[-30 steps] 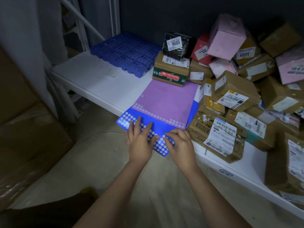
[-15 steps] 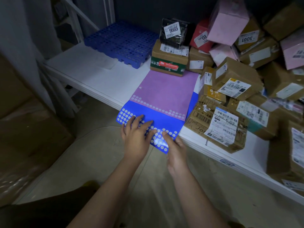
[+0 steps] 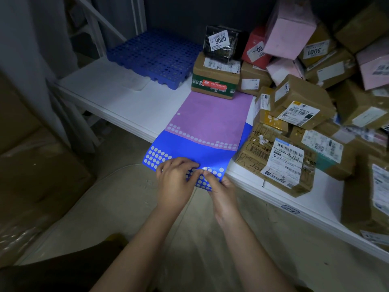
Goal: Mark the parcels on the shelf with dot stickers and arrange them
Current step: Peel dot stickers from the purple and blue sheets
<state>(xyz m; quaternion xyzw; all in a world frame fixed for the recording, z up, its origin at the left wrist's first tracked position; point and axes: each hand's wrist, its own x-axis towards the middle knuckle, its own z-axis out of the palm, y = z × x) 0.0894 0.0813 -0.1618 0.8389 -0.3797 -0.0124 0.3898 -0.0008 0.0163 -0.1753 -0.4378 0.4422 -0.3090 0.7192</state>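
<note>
- The blue sheet (image 3: 195, 152) of white dots lies at the front of the shelf (image 3: 117, 98), its near end hanging over the edge; a purple sheet (image 3: 212, 116) lies on top of it, further back.
- Both hands work at the blue sheet's near edge. The left hand (image 3: 175, 182) rests on the sheet with fingers curled and close together, seemingly holding it down.
- The right hand (image 3: 223, 191) has thumb and forefinger pinched at one dot (image 3: 205, 169) in the row nearest the edge; whether the dot is lifted free of the backing I cannot tell.
- Judged from this, the step in hand is peeling a sticker; nothing has reached a parcel in this move.
- Large bare areas on both sheets suggest many dots are used, yet no dot shows plainly on any parcel; the light is dim, so small marks may be missed.
- The parcels (image 3: 311, 114) lie in a loose heap on the right of the shelf, tilted and leaning on one another, pink and brown boxes mixed.
- A big labelled box (image 3: 275, 161) sits just beside the blue sheet, at the shelf's front edge.
- Two boxes stand stacked upright behind the purple sheet, the top one (image 3: 221, 44) labelled 9665.
- The left part of the shelf holds only a blue grid pallet (image 3: 155, 57).
- Arranging looks barely begun; most marking and sorting appears left.
</note>
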